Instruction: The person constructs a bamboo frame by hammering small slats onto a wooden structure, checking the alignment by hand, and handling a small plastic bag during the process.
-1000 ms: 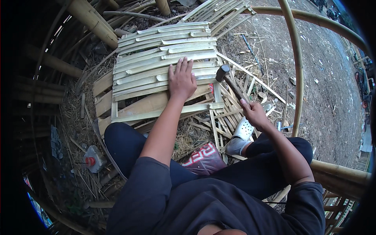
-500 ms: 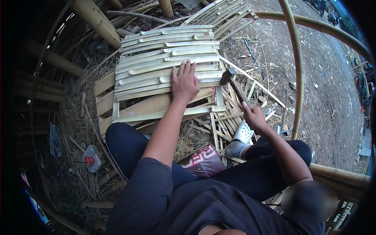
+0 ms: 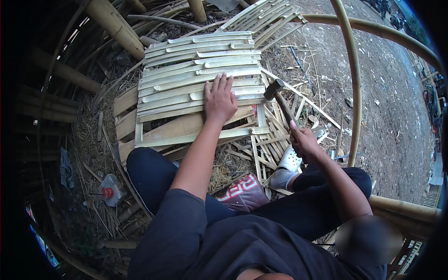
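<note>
In front of me lies a panel of pale split-bamboo slats point(image 3: 182, 84), set side by side over wooden boards point(image 3: 186, 125). My left hand point(image 3: 220, 102) rests flat on its near slats, fingers stretched out and pointing away from me. To the right, my right hand point(image 3: 304, 142) is wrapped round the wooden handle of a hammer point(image 3: 274, 88). The dark metal head is close to the right ends of the slats; whether it touches them I cannot tell. One separate slat point(image 3: 200, 136) crosses the near side of the boards, just beyond my left knee.
A second slatted panel point(image 3: 266, 18) lies at the far side. Bamboo offcuts point(image 3: 275, 147) are scattered right of the boards, by my white clog point(image 3: 290, 158). A dark printed sack point(image 3: 243, 192) lies between my legs. Left is a clear plastic container point(image 3: 112, 190). Bamboo poles point(image 3: 352, 84) frame the place.
The hammer head has risen slightly and turned a little, at the right ends of the slats. My left hand stays in place on the panel.
</note>
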Action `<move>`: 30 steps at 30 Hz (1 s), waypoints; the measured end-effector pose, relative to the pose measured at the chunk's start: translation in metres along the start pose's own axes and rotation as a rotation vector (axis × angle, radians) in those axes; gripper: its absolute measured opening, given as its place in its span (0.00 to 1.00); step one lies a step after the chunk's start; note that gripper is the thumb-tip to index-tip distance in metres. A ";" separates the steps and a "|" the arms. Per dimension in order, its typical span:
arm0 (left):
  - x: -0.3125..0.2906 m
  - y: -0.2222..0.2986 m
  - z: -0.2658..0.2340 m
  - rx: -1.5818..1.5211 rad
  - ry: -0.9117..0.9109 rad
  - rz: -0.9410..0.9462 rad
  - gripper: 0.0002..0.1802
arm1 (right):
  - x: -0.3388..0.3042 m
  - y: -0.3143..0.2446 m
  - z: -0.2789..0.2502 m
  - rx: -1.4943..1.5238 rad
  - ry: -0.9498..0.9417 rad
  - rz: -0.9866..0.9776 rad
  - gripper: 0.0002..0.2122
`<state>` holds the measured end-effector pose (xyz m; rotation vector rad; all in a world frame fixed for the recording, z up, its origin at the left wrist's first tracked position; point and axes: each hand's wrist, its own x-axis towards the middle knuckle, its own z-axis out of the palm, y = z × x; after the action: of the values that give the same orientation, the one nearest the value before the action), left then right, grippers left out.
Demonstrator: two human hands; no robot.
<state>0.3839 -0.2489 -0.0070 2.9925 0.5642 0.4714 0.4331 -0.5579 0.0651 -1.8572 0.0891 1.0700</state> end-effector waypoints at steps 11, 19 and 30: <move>0.001 0.001 -0.002 0.021 -0.003 0.000 0.32 | 0.007 0.015 0.001 -0.100 0.050 -0.111 0.30; 0.000 -0.002 0.001 0.022 -0.024 -0.002 0.34 | 0.020 0.017 -0.004 -0.443 0.191 -0.374 0.32; 0.007 0.002 0.004 0.058 -0.005 0.044 0.35 | 0.025 0.024 0.002 -0.668 0.284 -0.412 0.32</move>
<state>0.3916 -0.2479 -0.0088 3.0664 0.5218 0.4585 0.4358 -0.5604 0.0304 -2.4704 -0.5245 0.5704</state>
